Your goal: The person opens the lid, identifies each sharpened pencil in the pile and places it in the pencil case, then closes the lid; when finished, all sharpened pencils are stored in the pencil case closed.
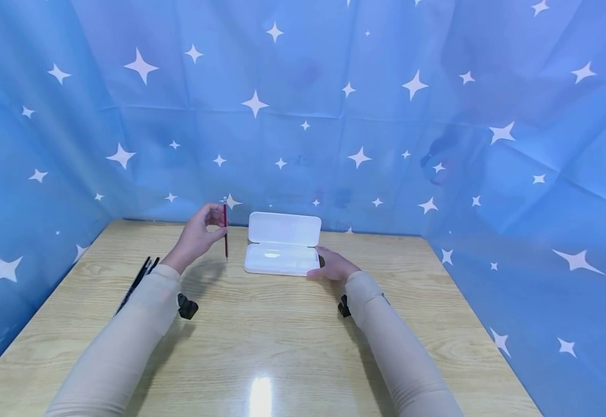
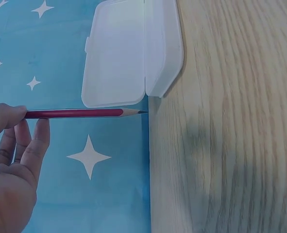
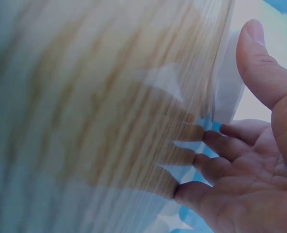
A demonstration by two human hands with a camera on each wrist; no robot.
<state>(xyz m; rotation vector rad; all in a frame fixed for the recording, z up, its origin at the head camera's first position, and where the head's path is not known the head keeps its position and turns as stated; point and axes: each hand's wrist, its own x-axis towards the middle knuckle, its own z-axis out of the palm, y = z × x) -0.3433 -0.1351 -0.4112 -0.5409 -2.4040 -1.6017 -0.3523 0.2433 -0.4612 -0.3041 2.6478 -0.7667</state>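
My left hand (image 1: 197,234) pinches a red pencil (image 1: 226,229) between thumb and fingertips, left of a white pencil case. The pencil stands upright, its sharpened tip pointing down above the table; in the left wrist view, the pencil (image 2: 80,113) shows a bare wood cone and dark lead. The open pencil case (image 1: 282,259) has its lid (image 1: 285,229) raised at the back, and no pens show inside. At its right end, my right hand (image 1: 336,265) holds the case, thumb at the front corner, fingers toward the back. The right wrist view shows the right hand (image 3: 260,145) with its fingertips low, by the tabletop.
Several dark, slender pens or pencils (image 1: 137,284) lie on the left of the wooden table (image 1: 261,336), partly hidden by my left forearm. A blue star-patterned cloth (image 1: 303,145) hangs behind the table and along its sides. Small black devices (image 1: 187,307) sit at both wrists.
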